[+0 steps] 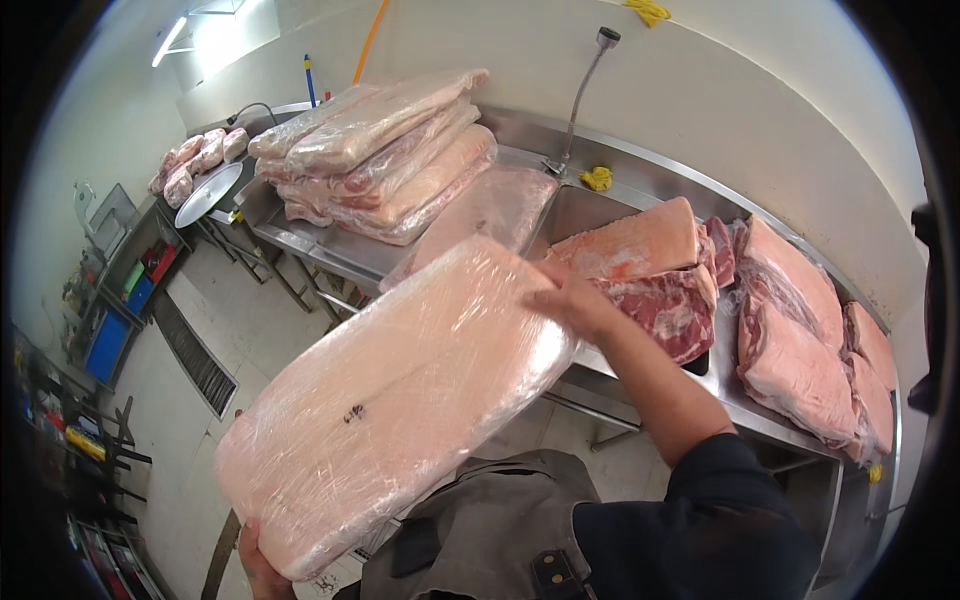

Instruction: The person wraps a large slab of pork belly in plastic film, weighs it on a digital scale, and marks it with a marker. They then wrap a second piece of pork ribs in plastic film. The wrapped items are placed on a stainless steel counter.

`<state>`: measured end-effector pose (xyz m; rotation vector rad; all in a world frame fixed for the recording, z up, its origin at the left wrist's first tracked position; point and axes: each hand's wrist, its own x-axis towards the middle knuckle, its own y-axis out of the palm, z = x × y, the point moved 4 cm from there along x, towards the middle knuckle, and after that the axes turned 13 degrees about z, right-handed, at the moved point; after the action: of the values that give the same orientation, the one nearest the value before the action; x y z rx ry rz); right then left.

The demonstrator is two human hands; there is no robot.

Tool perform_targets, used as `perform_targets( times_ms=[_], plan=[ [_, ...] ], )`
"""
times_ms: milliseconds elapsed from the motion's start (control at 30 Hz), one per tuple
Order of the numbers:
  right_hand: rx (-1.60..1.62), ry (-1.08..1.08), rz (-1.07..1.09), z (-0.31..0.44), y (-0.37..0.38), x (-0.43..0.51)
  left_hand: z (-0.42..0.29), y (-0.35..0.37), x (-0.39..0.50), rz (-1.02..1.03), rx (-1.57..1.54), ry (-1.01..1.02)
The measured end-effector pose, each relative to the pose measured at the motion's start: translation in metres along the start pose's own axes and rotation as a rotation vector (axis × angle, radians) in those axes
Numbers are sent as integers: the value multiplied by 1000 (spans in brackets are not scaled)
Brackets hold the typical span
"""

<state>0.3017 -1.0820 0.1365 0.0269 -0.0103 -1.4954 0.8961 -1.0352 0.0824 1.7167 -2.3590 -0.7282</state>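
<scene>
A large slab of pork with its skin on, wrapped in clear film (405, 390), is held at a slant in front of my apron. My right hand (574, 300) grips its upper right end, and my left hand (259, 562) holds the lower left end; part of that hand is hidden. Behind the slab, a film-wrapped flat piece (487, 210) lies on the steel counter beside a stack of wrapped slabs (390, 150). Unwrapped pork pieces (637, 240) rest over the sink, and a cut of red meat (667, 311) shows below them.
More pork slabs (799, 367) lie on the counter at the right. A flexible tap (574, 105) rises behind the sink near a yellow cloth (597, 178). At the far left are an oval metal tray (210, 196), meat pieces (199, 157) and a floor grate (191, 352).
</scene>
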Motion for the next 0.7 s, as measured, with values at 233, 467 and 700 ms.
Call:
perform_targets(
  times_ms=[233,467,700],
  plan=[
    [-301,-72,66,84,-136,130,9,112,94,-48,-23,145],
    [-294,33,95,94,-281,264,38,226,205,39,46,117],
    [-1194,-82,-284,-45,-315,298,94,263,302,-40,220,-177]
  ],
)
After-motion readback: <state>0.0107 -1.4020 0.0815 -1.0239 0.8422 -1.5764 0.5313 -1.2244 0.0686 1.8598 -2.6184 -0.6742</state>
